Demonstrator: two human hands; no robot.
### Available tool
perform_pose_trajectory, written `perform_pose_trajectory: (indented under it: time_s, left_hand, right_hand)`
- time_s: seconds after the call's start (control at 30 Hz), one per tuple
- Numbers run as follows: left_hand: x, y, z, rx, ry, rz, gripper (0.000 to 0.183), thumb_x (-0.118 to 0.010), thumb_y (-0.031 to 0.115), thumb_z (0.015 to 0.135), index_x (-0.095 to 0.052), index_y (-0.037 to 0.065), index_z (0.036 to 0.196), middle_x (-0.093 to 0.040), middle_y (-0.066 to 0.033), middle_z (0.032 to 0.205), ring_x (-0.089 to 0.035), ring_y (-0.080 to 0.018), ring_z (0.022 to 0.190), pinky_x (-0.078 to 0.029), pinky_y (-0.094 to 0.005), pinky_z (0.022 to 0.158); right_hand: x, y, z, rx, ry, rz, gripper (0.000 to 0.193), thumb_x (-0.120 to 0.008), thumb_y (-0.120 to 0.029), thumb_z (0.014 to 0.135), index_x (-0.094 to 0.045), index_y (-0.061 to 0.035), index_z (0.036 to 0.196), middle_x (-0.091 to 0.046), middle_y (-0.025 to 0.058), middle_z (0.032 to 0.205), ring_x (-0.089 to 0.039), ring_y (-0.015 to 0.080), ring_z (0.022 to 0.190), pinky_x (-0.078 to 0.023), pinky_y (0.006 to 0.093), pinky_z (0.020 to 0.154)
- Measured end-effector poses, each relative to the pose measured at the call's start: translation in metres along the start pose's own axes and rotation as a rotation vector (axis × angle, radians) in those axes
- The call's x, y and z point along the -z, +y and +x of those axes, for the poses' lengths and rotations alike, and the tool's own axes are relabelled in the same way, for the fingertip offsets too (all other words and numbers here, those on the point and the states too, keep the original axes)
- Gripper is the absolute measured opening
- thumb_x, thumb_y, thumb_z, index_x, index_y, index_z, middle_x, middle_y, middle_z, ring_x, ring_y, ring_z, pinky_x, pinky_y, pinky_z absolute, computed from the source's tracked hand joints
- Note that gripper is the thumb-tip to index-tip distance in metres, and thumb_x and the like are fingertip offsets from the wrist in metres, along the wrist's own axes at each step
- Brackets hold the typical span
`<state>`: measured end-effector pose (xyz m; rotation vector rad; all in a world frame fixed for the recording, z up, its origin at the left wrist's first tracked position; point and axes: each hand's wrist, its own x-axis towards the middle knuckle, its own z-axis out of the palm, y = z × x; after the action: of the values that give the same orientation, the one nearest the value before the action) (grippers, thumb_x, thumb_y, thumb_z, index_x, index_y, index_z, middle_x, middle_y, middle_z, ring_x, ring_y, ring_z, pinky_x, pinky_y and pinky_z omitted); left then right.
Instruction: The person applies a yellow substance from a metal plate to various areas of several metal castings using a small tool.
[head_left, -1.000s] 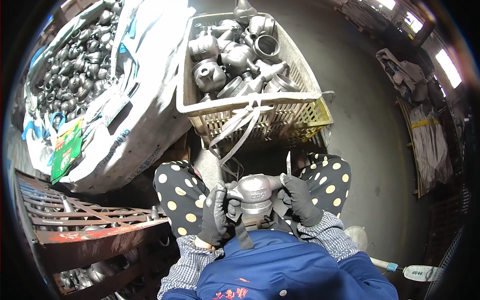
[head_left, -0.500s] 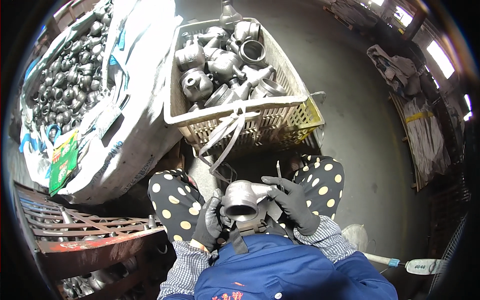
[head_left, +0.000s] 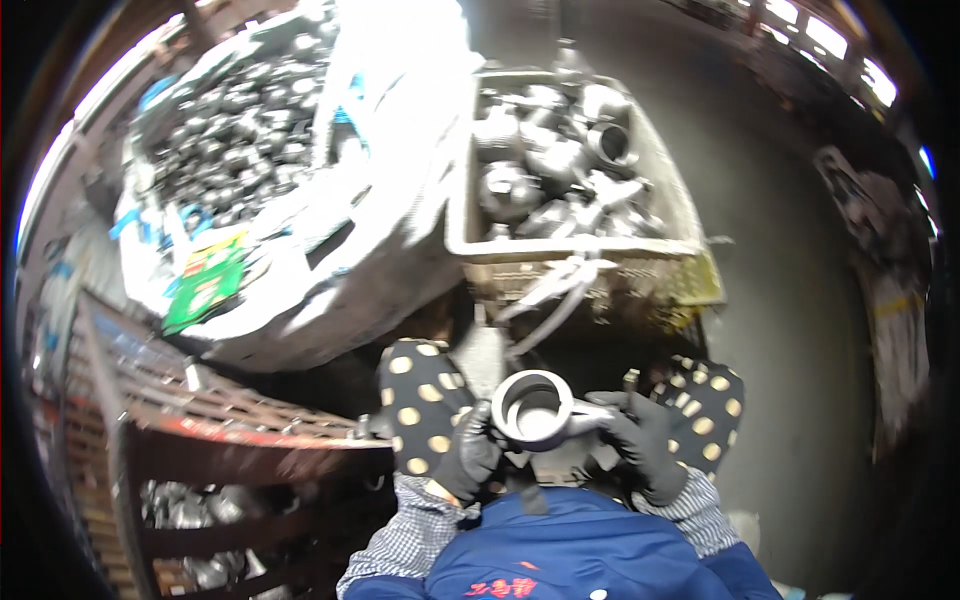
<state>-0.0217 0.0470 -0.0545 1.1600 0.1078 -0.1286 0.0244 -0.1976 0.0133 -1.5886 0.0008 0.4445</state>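
Observation:
Between my two gloved hands is a grey metal pipe fitting (head_left: 545, 437), its wide round mouth tipped up toward me and its narrow neck pointing right. My left hand (head_left: 474, 458) is closed on the left side of the round body. The fingers of my right hand (head_left: 638, 440) wrap round the neck. A thin tool (head_left: 631, 380) sticks up from that same hand; its kind is too blurred to tell. The fitting is over my lap, between my knees in dotted trousers.
Ahead, a pale plastic crate (head_left: 590, 247) holds several similar metal fittings, with light straps tied to its front. At left stands a large white sack (head_left: 400, 270) full of small fittings. A rusty metal rack (head_left: 250, 455) with more castings is at lower left.
The fitting has turned so its wide mouth, earlier facing down toward me, now faces up. The view has swung left, so crate, sack and hands appear further right. Both hands keep hold.

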Motion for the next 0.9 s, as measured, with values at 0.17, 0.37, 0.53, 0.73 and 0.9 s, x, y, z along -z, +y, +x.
perform_pose_trajectory:
  time_s: [0.17,0.37,0.53,0.73,0.9]
  left_hand:
    - [0.016,0.082,-0.049,-0.021,0.368,0.011,0.019,-0.052,0.014,0.097,-0.059,-0.002,0.105,-0.064,-0.0126,0.106,-0.063,-0.0192,0.099,-0.054,-0.0334,0.084]
    - [0.074,0.181,-0.128,-0.361,0.856,0.543,0.018,-0.055,0.011,0.095,-0.060,-0.001,0.106,-0.064,-0.0114,0.106,-0.063,-0.0184,0.098,-0.053,-0.0322,0.084]
    - [0.145,0.205,-0.169,-0.247,1.245,1.034,0.018,-0.057,0.009,0.093,-0.060,-0.001,0.107,-0.064,-0.0105,0.106,-0.062,-0.0176,0.098,-0.053,-0.0313,0.084]
    - [0.152,0.226,-0.142,-0.254,1.437,1.394,0.019,-0.060,0.007,0.091,-0.061,-0.001,0.109,-0.064,-0.0094,0.106,-0.062,-0.0167,0.098,-0.052,-0.0301,0.084]
    - [0.072,0.254,-0.065,-0.890,1.068,1.294,0.021,-0.062,0.005,0.089,-0.061,-0.001,0.110,-0.064,-0.0085,0.106,-0.061,-0.0160,0.097,-0.051,-0.0291,0.084]
  right_hand:
    - [-0.016,-0.015,-0.001,0.121,-0.239,0.223,0.036,-0.057,-0.017,0.095,-0.056,0.0059,0.124,-0.065,0.0079,0.083,-0.059,0.0093,0.072,-0.045,0.0204,0.061]
    - [-0.013,0.001,0.019,-0.093,-0.204,0.203,0.027,-0.055,-0.016,0.096,-0.065,0.0037,0.112,-0.062,0.0014,0.069,-0.053,0.0072,0.061,-0.040,0.0194,0.058]
    - [-0.013,0.030,0.022,-0.080,-0.344,0.230,0.027,-0.055,-0.014,0.097,-0.063,0.0074,0.111,-0.066,0.0102,0.090,-0.061,0.0120,0.075,-0.048,0.0247,0.072]
    - [-0.009,0.037,0.024,-0.048,-0.334,0.223,0.032,-0.057,-0.022,0.097,-0.064,0.0018,0.117,-0.064,0.0023,0.079,-0.058,0.0066,0.071,-0.044,0.0203,0.065]
    - [-0.007,0.049,0.026,-0.070,-0.341,0.190,0.033,-0.056,-0.024,0.097,-0.063,-0.0012,0.119,-0.062,0.0004,0.075,-0.055,0.0050,0.067,-0.042,0.0203,0.060]
